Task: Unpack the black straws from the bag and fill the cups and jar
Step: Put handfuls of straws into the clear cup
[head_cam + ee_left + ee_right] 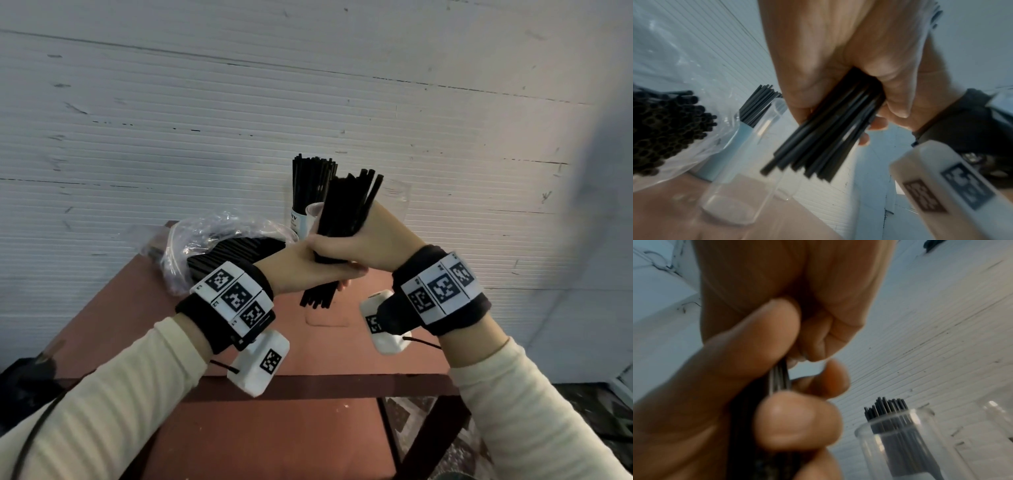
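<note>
Both hands grip one bundle of black straws [346, 212] and hold it tilted above the red-brown table [308, 353]. My left hand [305, 263] wraps the bundle's lower part and my right hand [373, 236] clasps it just above. From the left wrist, the bundle's lower ends [818, 146] fan out below the fingers. The clear plastic bag [219, 240] lies at the table's back left with many straws inside. Behind the hands a labelled cup [297, 219] stands full of straws [310, 181]. An empty clear cup [744, 170] stands in front of it, and a clear jar [399, 195] is at the back right.
The table stands against a white ribbed wall [171, 120]. Its front rail [325, 385] is below my wrists. A patterned floor [404, 418] shows beneath on the right. A dark object [30, 380] sits at the left edge.
</note>
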